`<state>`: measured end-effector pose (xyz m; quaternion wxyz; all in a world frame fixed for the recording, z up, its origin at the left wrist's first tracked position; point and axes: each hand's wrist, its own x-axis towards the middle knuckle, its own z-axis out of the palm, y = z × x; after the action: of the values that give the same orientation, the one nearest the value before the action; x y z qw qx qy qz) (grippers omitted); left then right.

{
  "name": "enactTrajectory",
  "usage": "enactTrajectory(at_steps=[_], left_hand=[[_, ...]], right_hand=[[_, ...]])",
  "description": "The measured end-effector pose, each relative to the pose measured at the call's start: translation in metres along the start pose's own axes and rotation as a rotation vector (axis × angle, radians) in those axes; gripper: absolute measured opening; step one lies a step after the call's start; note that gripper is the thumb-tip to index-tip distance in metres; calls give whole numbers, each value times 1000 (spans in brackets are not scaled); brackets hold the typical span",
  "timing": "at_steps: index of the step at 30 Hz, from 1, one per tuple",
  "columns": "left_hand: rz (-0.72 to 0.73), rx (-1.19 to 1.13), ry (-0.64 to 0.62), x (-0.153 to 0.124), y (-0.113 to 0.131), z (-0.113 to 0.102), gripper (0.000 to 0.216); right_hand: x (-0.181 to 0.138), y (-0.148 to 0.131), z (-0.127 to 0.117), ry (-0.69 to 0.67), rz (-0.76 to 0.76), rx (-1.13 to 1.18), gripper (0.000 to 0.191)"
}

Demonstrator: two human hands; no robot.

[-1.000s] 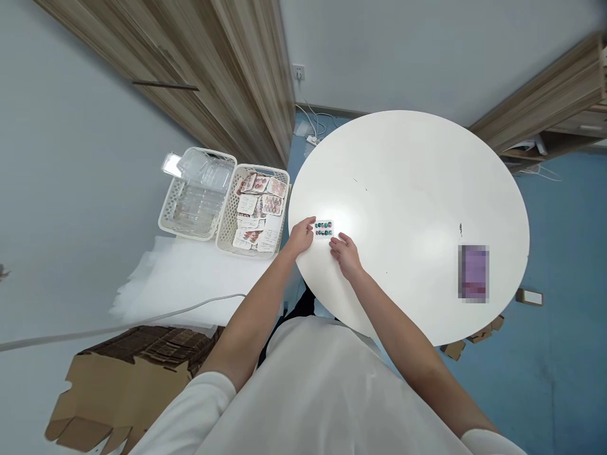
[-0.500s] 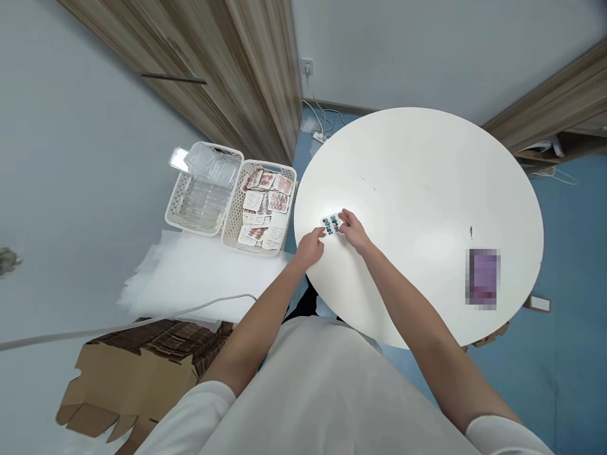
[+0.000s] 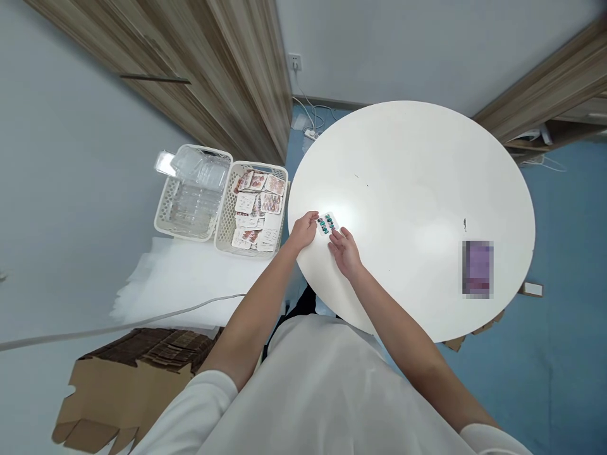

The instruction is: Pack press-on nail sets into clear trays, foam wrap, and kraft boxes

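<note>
- flattened cardboard boxes lie at the lower left; their near edge is cut off by the frame.
- a white foam sheet lies beyond them, with a pale cable running across it; the cable's far end leaves the frame on the left.
- two white baskets stand side by side past the sheet. the left basket holds clear plastic pieces, too glassy to count. the right basket holds printed cards of press-on nails; the print is too small to read.
- left hand sits at the near left edge of the tabletop, its fingers closed on the left end of the nail card.
- the nail card is small, white, with dark green nails in rows, and lies tilted just above or on the tabletop; which one cannot be told.
- right hand is just beside the card's near right corner, fingers loosely bent, tips at the card's edge; whether it grips or only touches cannot be told.
- a blurred purple rectangle lies well apart at the right of the tabletop; what it is cannot be made out.
</note>
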<state>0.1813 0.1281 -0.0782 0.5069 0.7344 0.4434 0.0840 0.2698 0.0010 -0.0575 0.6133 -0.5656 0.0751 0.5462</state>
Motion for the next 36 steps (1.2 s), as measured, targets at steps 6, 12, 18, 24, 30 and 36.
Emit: enactTrajectory(at_steps=[6,12,18,24,30,36], left_hand=[[-44,94,34,-10,-1,-1,41],[-44,99,52,-22,-4,-1,44],[99,447,107,-31,-6,-2,48],[83,598,63,-34,-4,0,49],[78,639,66,-35,-1,1,48],[77,635,59,-36,0,1,47]], right_hand=[[19,-15,1,-28,-85,-260,60],[39,-21,-3,-109,-207,-601,62],[36,-22,-16,-83,-577,-1296,54],[37,-20,-19,-64,-692,-1662,52],[40,-19,-16,-67,-733,-1712,52],[40,-18,-16,-43,-735,-1703,51]])
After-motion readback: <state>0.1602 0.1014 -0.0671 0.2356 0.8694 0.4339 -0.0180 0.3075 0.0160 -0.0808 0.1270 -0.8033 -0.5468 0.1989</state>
